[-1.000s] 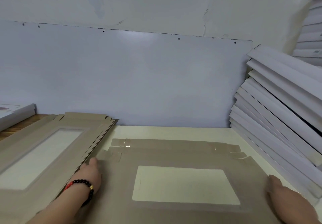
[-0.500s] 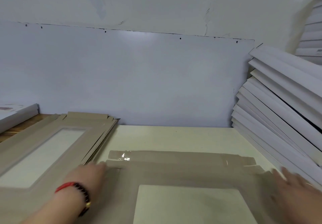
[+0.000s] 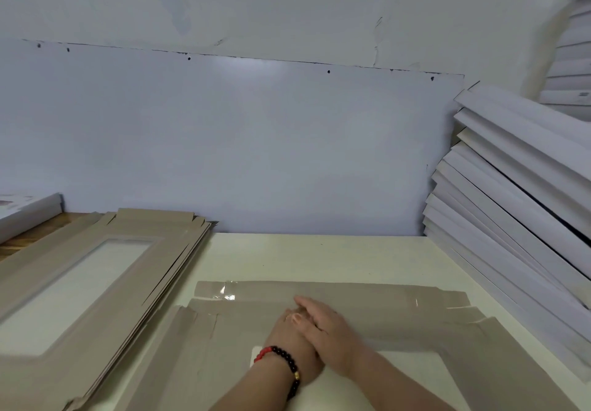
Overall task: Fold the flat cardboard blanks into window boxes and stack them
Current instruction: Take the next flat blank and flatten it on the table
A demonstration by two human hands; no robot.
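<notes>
— Head view: what lies on the table (image 3: 287,257)?

— One flat tan blank (image 3: 367,318) with a window cut-out, lying near the front edge, with shiny tape along its far flap. Both hands are on the strip just behind the window.

— How are the hands placed?

— The right hand (image 3: 329,334) lies over the left hand (image 3: 294,343), its fingers straight and flat, pressing down. The left, with a bead bracelet (image 3: 284,362) at the wrist, is mostly covered; its fingers seem flat too, though I cannot be sure. Neither grips anything.

— And around it?

— On the left lies a pile of blanks (image 3: 105,282), windows upward, just beside the working blank. On the right, white boxes (image 3: 511,203) are stacked, leaning, against the wall (image 3: 256,139).
</notes>
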